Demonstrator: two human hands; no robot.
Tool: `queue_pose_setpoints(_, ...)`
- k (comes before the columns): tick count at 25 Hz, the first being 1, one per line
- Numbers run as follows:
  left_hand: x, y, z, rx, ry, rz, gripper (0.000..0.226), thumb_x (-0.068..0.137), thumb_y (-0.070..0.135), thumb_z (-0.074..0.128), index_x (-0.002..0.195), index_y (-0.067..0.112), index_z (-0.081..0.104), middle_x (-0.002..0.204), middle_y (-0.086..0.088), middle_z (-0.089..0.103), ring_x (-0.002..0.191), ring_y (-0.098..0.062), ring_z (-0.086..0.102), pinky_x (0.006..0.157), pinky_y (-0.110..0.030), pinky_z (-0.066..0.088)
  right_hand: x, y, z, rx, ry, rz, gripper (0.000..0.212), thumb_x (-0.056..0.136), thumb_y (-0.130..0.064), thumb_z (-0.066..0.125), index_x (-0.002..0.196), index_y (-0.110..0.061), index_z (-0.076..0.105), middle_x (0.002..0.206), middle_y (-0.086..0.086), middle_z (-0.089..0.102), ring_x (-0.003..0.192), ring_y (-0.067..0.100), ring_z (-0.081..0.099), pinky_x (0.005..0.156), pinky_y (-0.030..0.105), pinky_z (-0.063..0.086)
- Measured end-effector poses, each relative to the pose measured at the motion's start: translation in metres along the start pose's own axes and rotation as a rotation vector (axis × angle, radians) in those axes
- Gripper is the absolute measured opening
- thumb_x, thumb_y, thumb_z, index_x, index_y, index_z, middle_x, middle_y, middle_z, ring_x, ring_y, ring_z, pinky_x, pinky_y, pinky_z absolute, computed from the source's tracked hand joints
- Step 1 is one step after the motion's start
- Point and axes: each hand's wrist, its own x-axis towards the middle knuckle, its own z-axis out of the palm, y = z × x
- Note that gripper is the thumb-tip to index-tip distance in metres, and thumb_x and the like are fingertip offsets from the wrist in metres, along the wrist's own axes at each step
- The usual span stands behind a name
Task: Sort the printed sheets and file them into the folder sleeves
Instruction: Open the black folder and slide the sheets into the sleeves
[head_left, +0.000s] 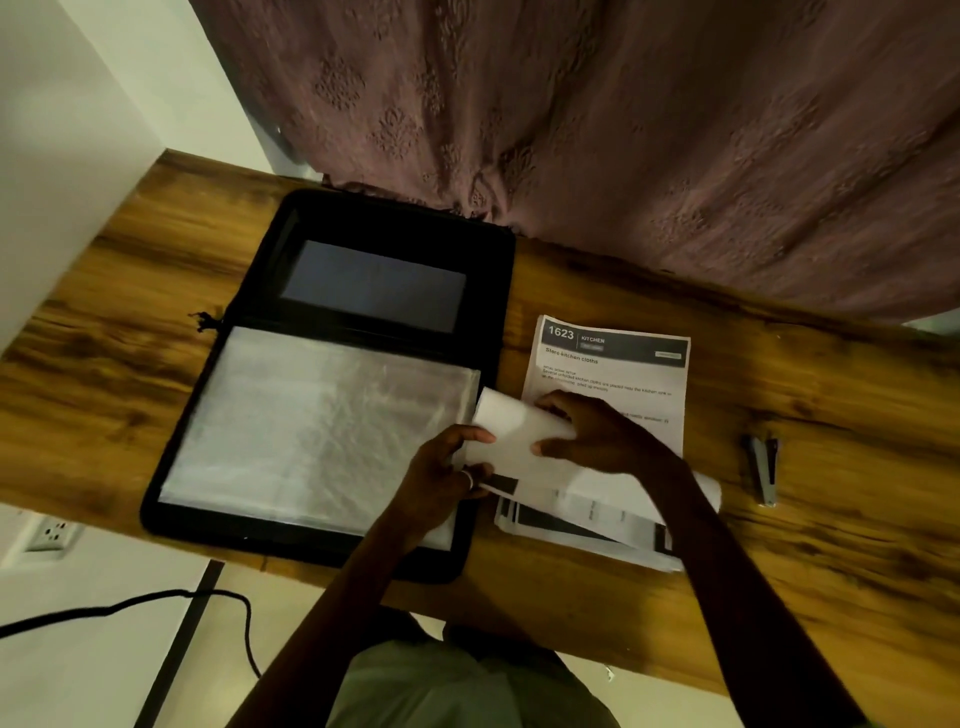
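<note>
Right hand (597, 434): curled round one sheet (519, 431), bowing it, likely so it slips in narrow.
Left hand (447, 467): pinches the sheet's left end at the sleeve (322, 426) mouth, probably guiding it.
Sheet: between stack and folder, not yet inside.
Folder (395, 218): one, lying open, one sleeve on top.
Stack (613, 374): one, under the right hand; sheets uncountable.
Stapler (763, 467): one, well right.

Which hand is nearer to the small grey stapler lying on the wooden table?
The right hand. It grips the curled white sheet over the printed stack, left of the small grey stapler. The left hand is farther, at the right edge of the black folder.
</note>
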Motion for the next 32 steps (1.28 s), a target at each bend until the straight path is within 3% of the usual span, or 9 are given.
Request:
queue_pose_setpoints(2,-0.002,-0.001,-0.003,0.196,0.009,0.105,0.032,0.093,0.012,0.067,0.122,0.021,0.059,0.130,0.001,0.059,0.117,-0.018,0.063,0.084,-0.032,0.061,0.004,0.000,-0.007,-0.010,-0.010,-0.001,0.061,0.085,-0.036,0.074,0.136,-0.014,0.050,0.133,0.006,0.055,0.118,0.021,0.053,0.091,0.023,0.040)
queue_pose_setpoints(5,-0.017,-0.007,-0.032,0.745,0.213,0.294,0.037,0.092,0.032,0.068,0.128,0.027,0.060,0.129,0.006,0.062,0.113,-0.009,0.061,0.083,-0.013,0.050,0.006,0.008,-0.005,-0.035,0.021,0.010,0.060,0.085,-0.034,0.075,0.135,-0.012,0.051,0.136,0.007,0.055,0.123,0.025,0.052,0.099,0.029,0.039)
queue_pose_setpoints(9,-0.034,-0.035,-0.083,1.213,0.114,0.371,0.078,0.081,0.074,0.051,0.147,0.032,0.045,0.156,0.008,0.039,0.145,-0.022,0.031,0.110,-0.046,0.032,0.008,0.017,0.000,-0.021,0.015,0.046,0.060,0.085,-0.034,0.074,0.135,-0.013,0.050,0.139,0.006,0.053,0.126,0.025,0.051,0.105,0.037,0.041)
queue_pose_setpoints(13,-0.035,-0.046,-0.095,1.339,0.023,0.302,0.087,0.079,0.084,0.046,0.152,0.039,0.033,0.164,0.014,0.020,0.152,-0.019,0.013,0.116,-0.047,0.023,0.010,0.015,0.003,-0.044,0.018,0.038,0.061,0.085,-0.034,0.074,0.137,-0.012,0.050,0.139,0.007,0.053,0.126,0.026,0.050,0.105,0.036,0.040)
queue_pose_setpoints(18,-0.029,-0.051,-0.096,1.260,0.095,0.464,0.049,0.090,0.063,0.059,0.132,0.039,0.060,0.151,0.012,0.047,0.143,-0.019,0.038,0.107,-0.049,0.041,0.011,0.016,0.004,-0.039,0.009,0.059,0.062,0.085,-0.033,0.074,0.138,-0.012,0.049,0.141,0.007,0.051,0.128,0.026,0.048,0.104,0.034,0.038)
queue_pose_setpoints(21,-0.026,-0.044,-0.099,1.087,0.103,0.620,0.024,0.090,0.031,0.075,0.114,0.030,0.074,0.124,0.009,0.069,0.117,-0.010,0.063,0.089,-0.043,0.054,0.011,0.017,0.003,-0.006,0.000,0.073,0.064,0.085,-0.033,0.075,0.139,-0.012,0.049,0.141,0.007,0.051,0.128,0.026,0.049,0.103,0.033,0.039)
queue_pose_setpoints(24,-0.035,-0.018,-0.089,0.912,0.198,0.581,0.029,0.078,0.004,0.083,0.104,0.015,0.076,0.104,0.000,0.073,0.083,-0.007,0.068,0.071,-0.036,0.060,0.011,0.016,0.003,-0.003,0.004,0.087,0.064,0.084,-0.032,0.075,0.139,-0.012,0.049,0.142,0.007,0.051,0.128,0.026,0.048,0.104,0.035,0.040)
queue_pose_setpoints(28,-0.042,0.006,-0.084,0.839,0.275,0.454,0.054,0.089,-0.002,0.067,0.137,0.020,0.054,0.114,0.002,0.069,0.093,-0.007,0.063,0.078,-0.013,0.049,0.012,0.014,0.004,0.018,0.002,0.098,0.063,0.085,-0.030,0.075,0.139,-0.011,0.048,0.143,0.007,0.049,0.130,0.026,0.047,0.106,0.036,0.039)
queue_pose_setpoints(32,-0.037,0.008,-0.084,1.191,0.022,0.497,0.098,0.072,-0.006,0.076,0.149,0.037,0.032,0.125,-0.006,0.059,0.096,-0.018,0.063,0.072,-0.028,0.059,0.012,0.014,0.005,0.017,-0.002,0.108,0.061,0.085,-0.029,0.075,0.137,-0.011,0.049,0.142,0.007,0.050,0.128,0.026,0.048,0.104,0.035,0.040)
